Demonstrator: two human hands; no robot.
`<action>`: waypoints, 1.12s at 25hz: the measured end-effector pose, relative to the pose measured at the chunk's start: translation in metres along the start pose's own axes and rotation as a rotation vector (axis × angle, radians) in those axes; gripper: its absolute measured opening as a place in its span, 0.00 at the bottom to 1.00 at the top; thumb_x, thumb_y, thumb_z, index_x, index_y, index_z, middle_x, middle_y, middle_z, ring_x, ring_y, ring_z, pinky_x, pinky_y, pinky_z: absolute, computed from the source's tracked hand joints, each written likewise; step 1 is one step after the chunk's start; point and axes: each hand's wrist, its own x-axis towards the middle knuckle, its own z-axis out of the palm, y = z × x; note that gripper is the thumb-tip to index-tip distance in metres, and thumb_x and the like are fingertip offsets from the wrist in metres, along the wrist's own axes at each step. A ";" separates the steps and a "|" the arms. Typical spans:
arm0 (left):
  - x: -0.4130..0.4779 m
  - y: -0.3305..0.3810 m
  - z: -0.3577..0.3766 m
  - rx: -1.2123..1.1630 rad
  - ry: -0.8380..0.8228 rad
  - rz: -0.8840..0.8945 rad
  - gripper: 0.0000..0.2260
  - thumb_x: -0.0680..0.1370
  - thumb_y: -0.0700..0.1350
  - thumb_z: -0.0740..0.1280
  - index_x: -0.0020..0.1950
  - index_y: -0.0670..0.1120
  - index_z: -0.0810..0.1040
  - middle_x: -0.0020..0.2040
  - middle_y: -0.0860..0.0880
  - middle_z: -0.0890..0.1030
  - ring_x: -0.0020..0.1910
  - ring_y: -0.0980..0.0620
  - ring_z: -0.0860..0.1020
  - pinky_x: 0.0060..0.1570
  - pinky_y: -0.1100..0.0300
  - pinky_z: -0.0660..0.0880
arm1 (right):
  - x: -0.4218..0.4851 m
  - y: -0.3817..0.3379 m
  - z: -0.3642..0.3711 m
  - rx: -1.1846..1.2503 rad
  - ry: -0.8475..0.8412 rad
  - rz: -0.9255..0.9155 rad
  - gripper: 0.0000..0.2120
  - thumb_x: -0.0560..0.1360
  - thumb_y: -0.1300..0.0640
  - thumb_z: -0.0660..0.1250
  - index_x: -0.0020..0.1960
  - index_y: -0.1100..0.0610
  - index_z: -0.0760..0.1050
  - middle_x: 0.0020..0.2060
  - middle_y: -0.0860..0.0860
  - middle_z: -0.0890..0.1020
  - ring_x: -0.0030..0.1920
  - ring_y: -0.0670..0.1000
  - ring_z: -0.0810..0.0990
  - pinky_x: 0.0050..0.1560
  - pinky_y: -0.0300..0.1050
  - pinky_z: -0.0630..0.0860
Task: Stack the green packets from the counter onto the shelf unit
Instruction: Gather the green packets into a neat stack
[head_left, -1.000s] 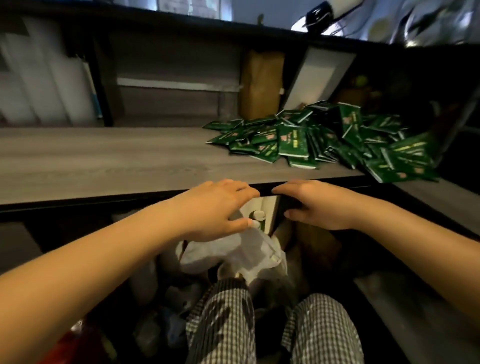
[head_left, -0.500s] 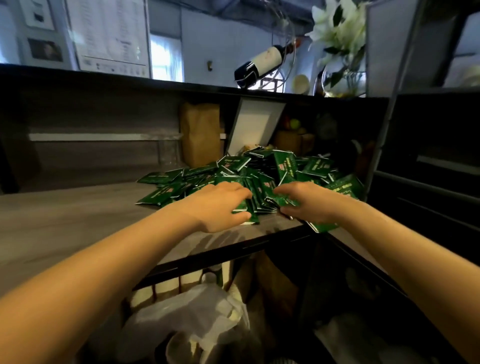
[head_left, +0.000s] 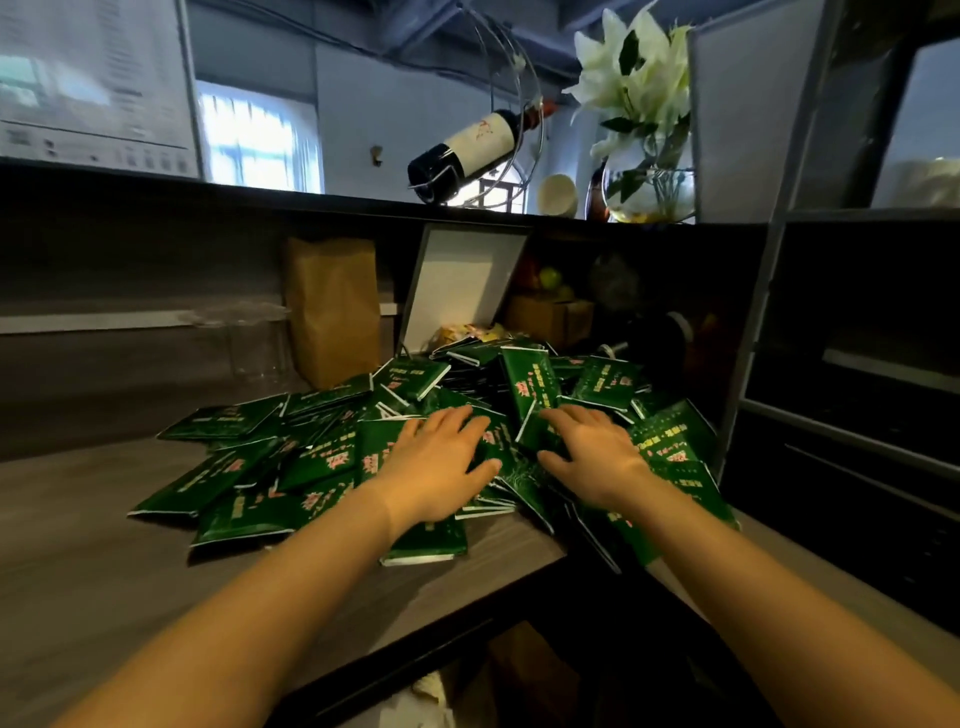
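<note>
On tabletop (head_left: 93, 582), right end: green packets (head_left: 317, 457) heaped loose, some overhanging front edge. Left hand (head_left: 434, 465) lies palm-down on heap, fingers (head_left: 452, 421) spread flat, gripping nothing. Right hand (head_left: 592, 460) just beside it, also on packets, fingers splayed, slightly bent, nothing held. Shelf unit (head_left: 857, 322) stands just right of heap. Brown bag (head_left: 332, 306) behind.

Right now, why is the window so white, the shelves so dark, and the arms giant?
Head view: daylight blows out the window, leaving the shelf unit in shadow; the wide-angle lens stretches the forearms near the edges, while the left hand and right hand on the green packets look normal.
</note>
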 end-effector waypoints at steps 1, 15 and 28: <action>0.009 0.001 0.005 -0.006 0.006 -0.019 0.29 0.80 0.60 0.51 0.78 0.50 0.50 0.79 0.49 0.49 0.77 0.48 0.48 0.74 0.47 0.46 | 0.005 0.004 0.004 0.004 0.015 0.012 0.28 0.79 0.46 0.58 0.76 0.50 0.54 0.75 0.51 0.59 0.74 0.55 0.56 0.72 0.53 0.56; 0.032 0.002 0.041 0.032 0.155 -0.170 0.37 0.77 0.67 0.45 0.78 0.42 0.51 0.79 0.46 0.50 0.78 0.50 0.45 0.74 0.48 0.40 | 0.027 0.030 0.042 0.102 0.050 0.003 0.32 0.78 0.40 0.55 0.77 0.51 0.51 0.77 0.48 0.53 0.76 0.53 0.51 0.73 0.54 0.49; 0.029 0.001 0.036 -0.310 0.382 -0.230 0.07 0.79 0.50 0.60 0.45 0.49 0.75 0.61 0.50 0.75 0.69 0.49 0.65 0.72 0.48 0.50 | 0.017 0.020 0.044 -0.172 0.383 -0.157 0.16 0.76 0.48 0.64 0.60 0.55 0.76 0.51 0.52 0.81 0.51 0.58 0.78 0.49 0.52 0.73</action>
